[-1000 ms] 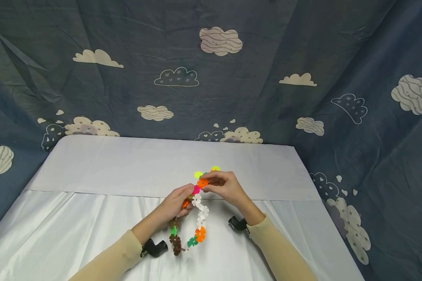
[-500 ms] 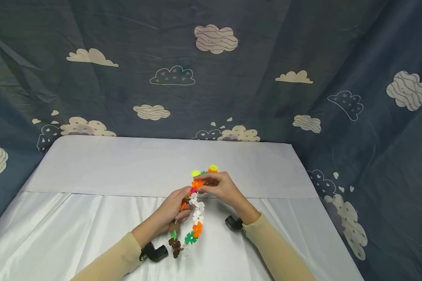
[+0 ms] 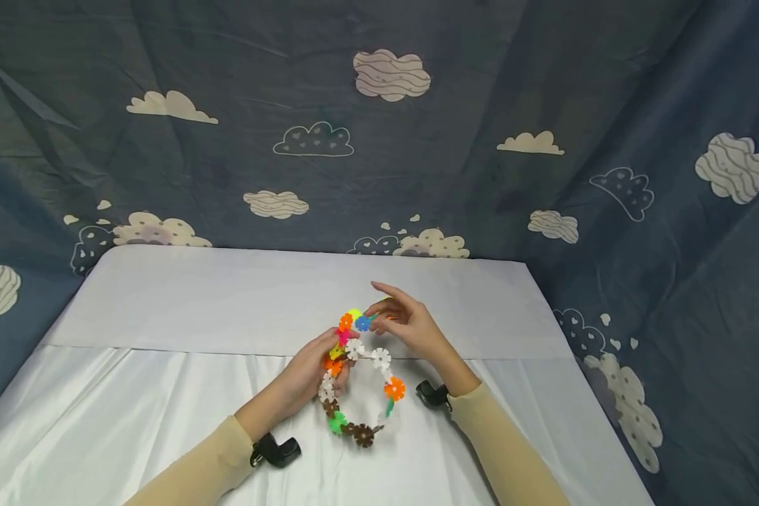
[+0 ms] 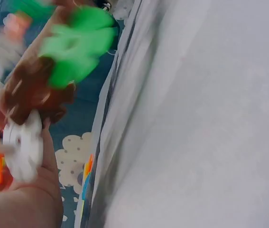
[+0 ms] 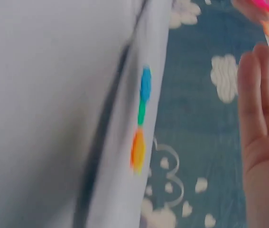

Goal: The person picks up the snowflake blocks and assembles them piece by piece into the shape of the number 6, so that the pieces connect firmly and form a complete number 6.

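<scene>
A chain of flower-shaped plastic discs (image 3: 381,358), in white, orange, green, brown, yellow and pink, hangs in a loop from my left hand (image 3: 306,365). That hand pinches it near the pink disc (image 3: 344,338), with an orange disc (image 3: 346,322) standing above. Close up in the left wrist view are a bright green disc (image 4: 79,45), a brown one (image 4: 37,90) and a white one (image 4: 25,147), all blurred. To the right of the loop, my right hand (image 3: 414,327) has its index finger extended and grips nothing. Straight fingers (image 5: 250,95) show in the right wrist view.
Beyond the hands, a short row of joined discs lies on the white-covered table (image 3: 196,295), with a blue disc (image 5: 145,84), a green one (image 5: 141,112) and an orange-yellow one (image 5: 138,149). A dark cloud-print curtain (image 3: 228,169) hangs behind.
My right hand has let go of the orange disc and drawn off to the right, its index finger lifted. The loop has swung wider to the right while my left hand keeps its grip.
</scene>
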Action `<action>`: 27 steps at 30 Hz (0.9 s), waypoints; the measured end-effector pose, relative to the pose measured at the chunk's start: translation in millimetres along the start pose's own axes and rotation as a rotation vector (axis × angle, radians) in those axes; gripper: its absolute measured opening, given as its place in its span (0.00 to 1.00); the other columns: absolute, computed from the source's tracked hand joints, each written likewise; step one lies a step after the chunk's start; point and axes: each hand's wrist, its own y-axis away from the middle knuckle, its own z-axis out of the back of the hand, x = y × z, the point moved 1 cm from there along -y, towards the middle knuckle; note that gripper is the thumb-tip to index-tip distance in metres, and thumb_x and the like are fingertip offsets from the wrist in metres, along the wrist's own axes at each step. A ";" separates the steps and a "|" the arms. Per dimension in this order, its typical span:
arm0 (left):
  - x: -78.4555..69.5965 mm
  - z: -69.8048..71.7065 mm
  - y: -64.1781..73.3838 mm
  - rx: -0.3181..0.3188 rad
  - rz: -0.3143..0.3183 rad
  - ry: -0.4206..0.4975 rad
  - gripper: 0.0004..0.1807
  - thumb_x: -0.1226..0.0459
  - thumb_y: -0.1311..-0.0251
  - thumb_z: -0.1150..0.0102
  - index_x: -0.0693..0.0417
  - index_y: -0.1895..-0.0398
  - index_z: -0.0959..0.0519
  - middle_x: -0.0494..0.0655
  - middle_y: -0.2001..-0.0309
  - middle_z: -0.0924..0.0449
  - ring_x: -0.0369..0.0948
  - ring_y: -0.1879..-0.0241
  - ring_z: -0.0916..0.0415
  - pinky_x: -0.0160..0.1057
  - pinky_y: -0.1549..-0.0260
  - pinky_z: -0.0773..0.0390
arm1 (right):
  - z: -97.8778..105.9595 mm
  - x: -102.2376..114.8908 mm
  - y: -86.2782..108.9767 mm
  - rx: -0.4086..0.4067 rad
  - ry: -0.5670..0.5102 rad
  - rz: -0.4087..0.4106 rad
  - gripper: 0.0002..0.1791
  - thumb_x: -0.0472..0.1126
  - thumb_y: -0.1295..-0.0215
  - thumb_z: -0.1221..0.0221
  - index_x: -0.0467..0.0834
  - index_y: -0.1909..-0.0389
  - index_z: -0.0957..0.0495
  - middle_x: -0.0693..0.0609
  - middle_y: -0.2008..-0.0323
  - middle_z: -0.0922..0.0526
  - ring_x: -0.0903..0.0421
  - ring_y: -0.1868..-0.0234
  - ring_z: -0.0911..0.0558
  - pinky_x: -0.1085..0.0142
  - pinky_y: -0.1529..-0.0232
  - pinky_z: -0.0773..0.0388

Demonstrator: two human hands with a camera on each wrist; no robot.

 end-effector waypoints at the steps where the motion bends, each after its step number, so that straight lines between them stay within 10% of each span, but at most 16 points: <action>1: 0.1 0.8 -0.2 -0.017 0.005 0.011 0.27 0.54 0.13 0.72 0.60 0.23 0.40 0.43 0.73 0.24 0.37 0.81 0.30 0.37 0.75 0.22 | 5.3 -1.8 -0.8 -0.029 0.016 -0.020 0.33 0.31 0.26 0.37 0.43 0.23 0.31 0.32 0.47 0.14 0.50 0.58 0.09 0.54 0.55 0.09; 5: 0.4 4.1 -0.7 -0.091 0.038 0.044 0.27 0.59 0.17 0.72 0.54 0.20 0.43 0.43 0.77 0.31 0.36 0.84 0.36 0.35 0.81 0.27 | 20.9 -10.3 -6.8 -0.124 0.186 -0.206 0.23 0.39 0.25 0.36 0.47 0.32 0.21 0.41 0.53 0.12 0.47 0.63 0.11 0.53 0.60 0.10; 9: 1.1 6.6 -0.6 -0.106 0.065 0.022 0.28 0.56 0.17 0.73 0.52 0.20 0.46 0.42 0.78 0.35 0.36 0.86 0.43 0.33 0.84 0.33 | 21.7 -16.7 -16.5 -0.039 0.398 -0.367 0.22 0.42 0.28 0.33 0.48 0.35 0.18 0.47 0.60 0.14 0.49 0.70 0.18 0.64 0.70 0.19; 16: 4.6 8.8 -2.3 -0.127 0.090 -0.033 0.33 0.36 0.17 0.69 0.38 0.19 0.49 0.44 0.73 0.34 0.35 0.85 0.45 0.33 0.85 0.34 | -1.4 -22.0 -35.0 0.154 0.708 -0.300 0.25 0.51 0.34 0.27 0.52 0.37 0.16 0.53 0.69 0.20 0.57 0.72 0.27 0.68 0.69 0.31; 27: 9.0 7.9 -2.6 -0.120 0.106 -0.107 0.32 0.36 0.18 0.71 0.46 0.26 0.43 0.44 0.74 0.37 0.35 0.85 0.47 0.31 0.86 0.37 | -17.8 -28.0 -42.2 0.111 0.848 -0.316 0.17 0.49 0.36 0.25 0.47 0.50 0.12 0.55 0.74 0.23 0.58 0.73 0.28 0.66 0.69 0.35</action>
